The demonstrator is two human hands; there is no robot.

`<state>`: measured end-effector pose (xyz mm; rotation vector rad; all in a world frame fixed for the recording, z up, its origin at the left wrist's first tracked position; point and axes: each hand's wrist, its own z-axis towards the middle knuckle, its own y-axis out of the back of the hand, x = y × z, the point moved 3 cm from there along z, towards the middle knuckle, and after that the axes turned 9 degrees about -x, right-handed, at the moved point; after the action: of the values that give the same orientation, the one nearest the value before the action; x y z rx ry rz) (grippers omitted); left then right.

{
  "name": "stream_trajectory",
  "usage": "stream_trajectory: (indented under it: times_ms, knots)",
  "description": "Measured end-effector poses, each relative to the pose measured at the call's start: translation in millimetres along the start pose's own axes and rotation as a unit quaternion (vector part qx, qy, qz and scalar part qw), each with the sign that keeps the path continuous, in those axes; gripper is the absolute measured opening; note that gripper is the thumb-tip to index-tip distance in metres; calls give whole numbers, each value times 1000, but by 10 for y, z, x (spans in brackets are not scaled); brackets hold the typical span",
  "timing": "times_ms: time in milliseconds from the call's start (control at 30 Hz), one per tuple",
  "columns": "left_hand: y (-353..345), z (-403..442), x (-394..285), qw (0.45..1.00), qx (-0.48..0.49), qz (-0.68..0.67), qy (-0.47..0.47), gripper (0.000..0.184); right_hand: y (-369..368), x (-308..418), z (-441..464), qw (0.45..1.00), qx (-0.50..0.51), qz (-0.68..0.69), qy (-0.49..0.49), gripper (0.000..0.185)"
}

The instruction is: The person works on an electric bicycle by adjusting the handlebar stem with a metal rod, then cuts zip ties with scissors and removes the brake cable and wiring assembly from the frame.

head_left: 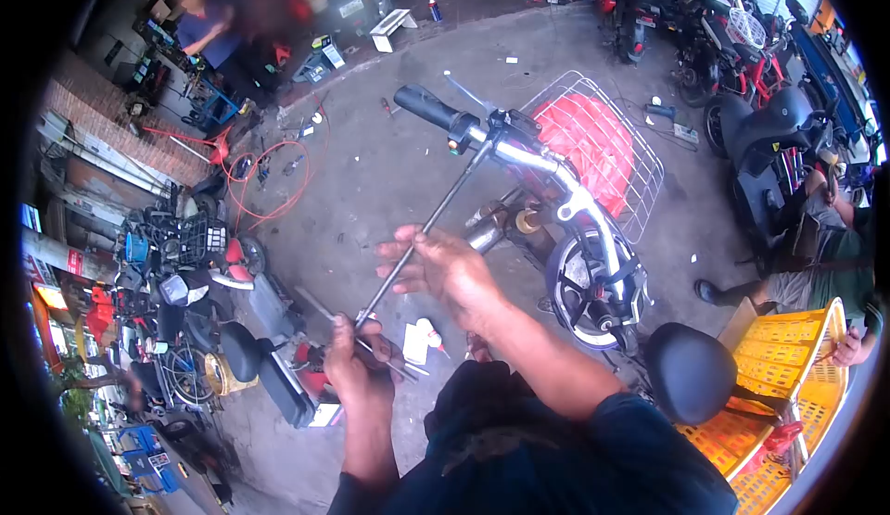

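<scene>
Holding a T-shaped tool (445,205) near a handlebar (547,172)

My left hand (357,371) is clamped on its crossbar (322,304); my right hand (445,269), fingers loosely apart, lies along the shaft (463,182) — its far end beside the grip (426,107)'s inner edge, contact unclear.

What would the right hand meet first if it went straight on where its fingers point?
Beyond the metal rod at its fingers, probably the red hose on the floor, though depth is unclear.

No lettering I can read on my feed, lit sign (53,296) at far left too blurred for me, red sign (75,262) near it too small, white paper (414,345) illegible to me
</scene>
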<state>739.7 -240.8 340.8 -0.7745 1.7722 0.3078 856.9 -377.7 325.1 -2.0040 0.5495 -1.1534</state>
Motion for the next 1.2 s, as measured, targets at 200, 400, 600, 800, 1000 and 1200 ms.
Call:
stream_trajectory:
  times_ms: [200, 400, 600, 800, 1000, 1200]
  knots:
    - [217, -125, 109, 970, -66, 181, -145, 28, 181, -43, -18, 999, -16, -45, -10, 30]
    - [-2, -210, -310, 625, 41, 514, -586, 37, 91, 42, -76, 1000, -13, -25, -11, 31]
    - [-33, -215, -133, 999, -31, 11, -6, 42, 54, 122, -26, 999, 42, -19, -18, 30]
    - [183, -222, -184, 748, -46, 383, -540, 25, 21, 87, 10, 999, 37, -10, -17, 27]
    - [60, -165, -368, 652, 5, 476, -590, 21, 87, 39, 18, 999, 38, -34, -19, 30]
    - [162, -96, -60, 996, -40, 77, -28, 22, 115, 80, 8, 998, 51, -18, -28, 33]
